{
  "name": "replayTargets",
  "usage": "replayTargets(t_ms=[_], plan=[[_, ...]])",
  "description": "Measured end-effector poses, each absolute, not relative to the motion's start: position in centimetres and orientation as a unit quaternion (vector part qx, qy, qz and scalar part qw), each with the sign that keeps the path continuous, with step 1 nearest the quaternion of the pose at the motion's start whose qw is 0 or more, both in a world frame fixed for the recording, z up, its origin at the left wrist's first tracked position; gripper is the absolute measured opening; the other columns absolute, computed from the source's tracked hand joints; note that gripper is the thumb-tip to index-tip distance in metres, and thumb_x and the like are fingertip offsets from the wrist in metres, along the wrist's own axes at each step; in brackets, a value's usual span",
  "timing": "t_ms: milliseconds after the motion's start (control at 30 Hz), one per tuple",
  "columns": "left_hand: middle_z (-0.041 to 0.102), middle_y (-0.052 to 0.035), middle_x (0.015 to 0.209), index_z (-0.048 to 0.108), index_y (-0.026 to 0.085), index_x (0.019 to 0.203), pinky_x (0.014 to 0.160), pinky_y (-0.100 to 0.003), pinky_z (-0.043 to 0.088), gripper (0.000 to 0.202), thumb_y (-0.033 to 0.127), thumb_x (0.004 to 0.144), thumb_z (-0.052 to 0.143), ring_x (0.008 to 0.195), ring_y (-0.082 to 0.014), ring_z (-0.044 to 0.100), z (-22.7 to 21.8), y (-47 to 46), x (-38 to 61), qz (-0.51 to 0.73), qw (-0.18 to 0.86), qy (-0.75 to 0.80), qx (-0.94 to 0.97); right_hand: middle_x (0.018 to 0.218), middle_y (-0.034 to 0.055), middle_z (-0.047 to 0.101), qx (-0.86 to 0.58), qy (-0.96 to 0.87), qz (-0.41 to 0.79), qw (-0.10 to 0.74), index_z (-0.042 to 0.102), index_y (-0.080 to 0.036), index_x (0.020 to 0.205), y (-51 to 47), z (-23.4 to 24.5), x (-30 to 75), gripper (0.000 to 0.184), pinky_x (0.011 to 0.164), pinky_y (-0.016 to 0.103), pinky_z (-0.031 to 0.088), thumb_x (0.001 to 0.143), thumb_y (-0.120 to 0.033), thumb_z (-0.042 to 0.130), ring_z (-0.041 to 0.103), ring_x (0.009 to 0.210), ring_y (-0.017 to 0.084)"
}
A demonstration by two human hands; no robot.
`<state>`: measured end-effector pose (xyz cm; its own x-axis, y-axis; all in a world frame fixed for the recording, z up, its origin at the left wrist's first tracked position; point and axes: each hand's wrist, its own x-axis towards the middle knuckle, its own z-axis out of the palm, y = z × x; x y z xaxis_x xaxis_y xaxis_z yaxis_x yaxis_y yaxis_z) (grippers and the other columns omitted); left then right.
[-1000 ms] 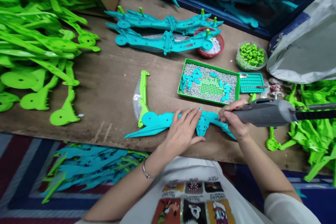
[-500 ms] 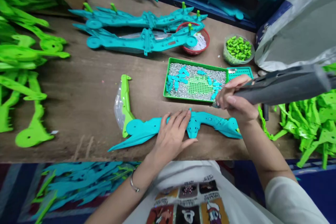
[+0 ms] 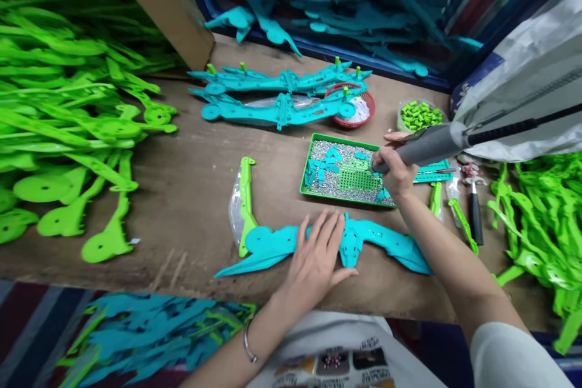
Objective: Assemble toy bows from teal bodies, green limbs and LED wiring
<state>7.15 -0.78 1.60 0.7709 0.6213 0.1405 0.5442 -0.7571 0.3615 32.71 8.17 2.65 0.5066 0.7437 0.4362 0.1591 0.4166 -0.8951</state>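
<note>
My left hand (image 3: 316, 254) lies flat, fingers stretched out, on a turquoise plastic bow-shaped part (image 3: 382, 239) near the front edge of the table. My right hand (image 3: 398, 173) is wrapped round a grey electric screwdriver (image 3: 431, 144) with a black cord. Its tip end is over the right side of a green tray (image 3: 334, 195), which holds many small screws and little turquoise pieces. A lime green curved arm (image 3: 246, 200) touches or lies close to the bow part's left end, with clear plastic beside it. My right forearm hides the bow part's right end in part.
Turquoise bow parts (image 3: 245, 112) with green pegs lie at the back, beside a red basket (image 3: 349, 124) of white pieces. A tub of green pegs (image 3: 421, 115) stands right of it. Lime green parts pile up at left (image 3: 59, 109) and right (image 3: 541, 236). A black-handled tool (image 3: 475, 218) lies at right.
The view has shifted, so the table sits lower and further right. My right hand has brought the screwdriver from beside the tray's front right corner to over the tray. My left hand stays on the bow part.
</note>
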Motion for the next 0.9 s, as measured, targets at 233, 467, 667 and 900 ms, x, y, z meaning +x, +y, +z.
replayTargets(t_ms=[233, 467, 667, 900], plan=[[0.049, -0.022, 0.154, 0.043, 0.009, 0.154, 0.124, -0.067, 0.013, 0.099, 0.075, 0.083, 0.062, 0.147, -0.0433, 0.039, 1.5, -1.9, 6.6, 0.159, 0.107, 0.381, 0.904, 0.055, -0.01, 0.051, -0.525, -0.455, 0.203, 0.69, 0.056, -0.025, 0.1, 8.7, 1.8, 32.7, 0.025, 0.058, 0.03, 0.051, 0.084, -0.04, 0.069, 0.054, 0.048, 0.012], [0.052, -0.0202, 0.152, 0.046, 0.007, 0.151, 0.123, -0.062, 0.02, 0.097, 0.075, 0.083, 0.063, 0.142, -0.039, 0.046, 1.1, -2.0, 6.5, 0.159, 0.11, 0.376, 0.906, 0.053, -0.0095, 0.053, -0.531, -0.452, 0.224, 0.68, 0.056, -0.024, 0.093, 9.1, 2.7, 32.5, 0.024, 0.053, 0.03, 0.05, 0.079, -0.036, 0.072, 0.054, 0.045, 0.012], [0.053, -0.0213, 0.151, 0.044, 0.006, 0.152, 0.123, -0.061, 0.02, 0.095, 0.074, 0.086, 0.06, 0.142, -0.0394, 0.046, 1.1, -2.1, 6.5, 0.159, 0.125, 0.373, 0.906, 0.054, -0.0087, 0.052, -0.479, -0.435, 0.24, 0.723, 0.06, -0.025, 0.097, 6.2, 6.7, 30.4, 0.022, 0.051, 0.03, 0.049, 0.081, -0.033, 0.073, 0.052, 0.044, 0.012], [0.053, -0.0219, 0.15, 0.047, 0.007, 0.15, 0.122, -0.061, 0.022, 0.094, 0.073, 0.085, 0.063, 0.142, -0.0401, 0.044, 1.0, -2.1, 6.5, 0.157, 0.138, 0.372, 0.905, 0.058, -0.0071, 0.057, -0.414, -0.475, 0.381, 0.677, 0.062, -0.025, 0.106, -0.9, 8.4, 25.3, 0.021, 0.052, 0.03, 0.052, 0.086, -0.023, 0.068, 0.057, 0.047, 0.013]])
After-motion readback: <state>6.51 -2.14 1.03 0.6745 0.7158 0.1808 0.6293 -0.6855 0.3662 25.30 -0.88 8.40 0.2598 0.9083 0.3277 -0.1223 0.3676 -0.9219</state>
